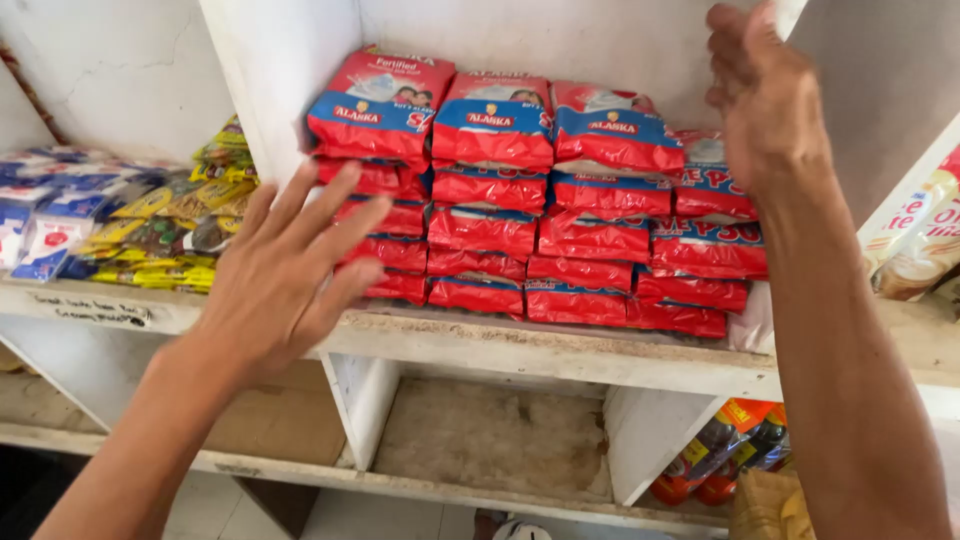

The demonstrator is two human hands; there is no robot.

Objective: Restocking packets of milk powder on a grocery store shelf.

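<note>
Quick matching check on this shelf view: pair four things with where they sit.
1. red and blue pouches
2. yellow-green sachets
3. brown bottles with orange labels
4. left hand

a. lower right compartment
b. left compartment
c. stacked in the middle compartment
d. open, fingers spread, at the stack's left edge

Pairs: 1-c, 2-b, 3-a, 4-d

Stacked red-and-blue packets (560, 220) (shelved flat)

open hands (275, 275) near red packets (530, 200)
</note>
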